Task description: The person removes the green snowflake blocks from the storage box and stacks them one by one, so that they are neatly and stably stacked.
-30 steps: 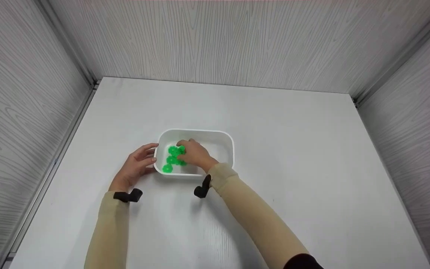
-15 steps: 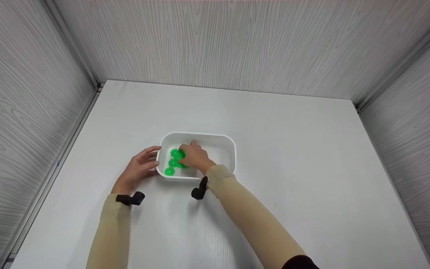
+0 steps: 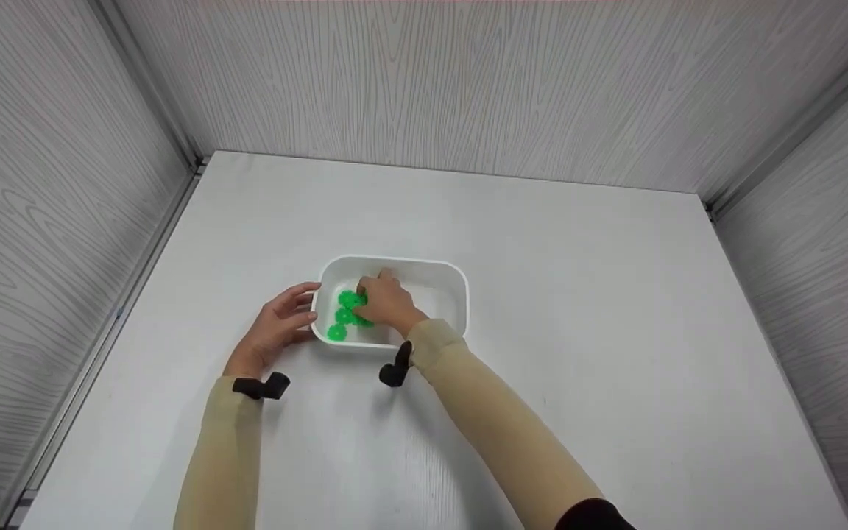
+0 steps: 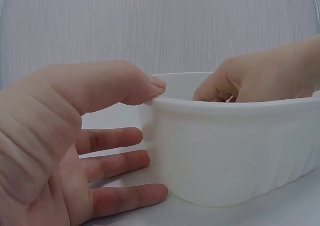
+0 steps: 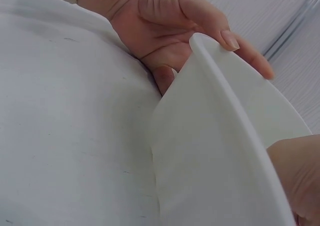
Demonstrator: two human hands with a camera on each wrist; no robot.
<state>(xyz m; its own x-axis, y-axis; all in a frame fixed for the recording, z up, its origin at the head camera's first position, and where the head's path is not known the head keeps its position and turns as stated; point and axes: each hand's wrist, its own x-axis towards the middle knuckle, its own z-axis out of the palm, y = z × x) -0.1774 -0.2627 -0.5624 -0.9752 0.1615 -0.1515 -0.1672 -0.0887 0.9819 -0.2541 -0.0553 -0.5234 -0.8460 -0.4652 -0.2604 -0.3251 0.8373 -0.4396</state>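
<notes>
A white rectangular plastic bin (image 3: 439, 266) stands on the white table, with several small green flower-shaped plastic pieces (image 3: 337, 332) grouped at its left end. At that end is my left hand (image 3: 274, 329), its thumb on the rim and its straight fingers spread low beside the outer wall; the left wrist view shows the thumb (image 4: 145, 88) touching the rim. Inside the bin my right hand (image 3: 389, 302) reaches down with bent fingers among the green pieces. The near wall hides its fingertips in the left wrist view, so whether it pinches a piece is unclear.
The white tabletop (image 3: 586, 309) extends around the bin on all sides. Pale wood-grain panels (image 3: 453, 88) enclose it at the back, left and right. A black wrist camera (image 3: 262, 386) sits on the left sleeve, and another black camera (image 3: 396, 366) on the right one.
The right hand's fingers have moved slightly lower among the green pieces and a little closer together. The left hand stays at the bin's left end. The head view has shifted slightly.
</notes>
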